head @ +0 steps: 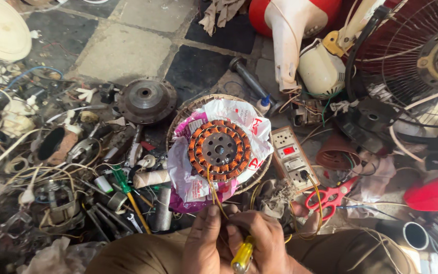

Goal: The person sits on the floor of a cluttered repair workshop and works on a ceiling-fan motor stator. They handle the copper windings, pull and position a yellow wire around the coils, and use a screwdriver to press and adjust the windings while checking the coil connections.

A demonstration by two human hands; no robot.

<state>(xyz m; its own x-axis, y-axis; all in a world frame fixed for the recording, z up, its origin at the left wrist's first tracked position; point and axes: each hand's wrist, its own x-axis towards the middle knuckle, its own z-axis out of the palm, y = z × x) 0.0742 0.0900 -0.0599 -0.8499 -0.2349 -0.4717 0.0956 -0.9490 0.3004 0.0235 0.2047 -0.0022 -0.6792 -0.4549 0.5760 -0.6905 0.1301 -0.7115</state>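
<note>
Nearest the camera, just below the round stator [219, 150], the left hand [204, 242] and the right hand [262, 239] meet over the person's lap. The left hand pinches the thin yellow wires [213, 190] that run down from the stator's lower edge, thumb and fingers closed on them. The right hand is clenched around a yellow-handled tool [243, 255], whose handle end pokes out toward the camera; its tip is hidden between the hands.

The stator, ringed with copper-coloured windings, lies flat on crumpled plastic bags [188, 177], which sit on a shallow round basket [181, 114]. Only a narrow strip of wires separates the hands from the stator's near edge, so there is little free room there.

Right of the stator, just past the basket rim, lies a white switch-and-socket board [292, 157], and beyond that, nearer the person, red-handled scissors [330, 195]. Left of the stator, a green-handled screwdriver [128, 195], a cardboard tube [150, 178] and loose wires crowd right up to the basket.

Behind the stator to the left, a dark metal rotor disc [146, 100] rests near the basket's far rim. Farther back, the tiled floor [122, 50] shows the only open patch. Far right of the stator stand a white fan motor housing [322, 71] and a wire fan guard [406, 56].
</note>
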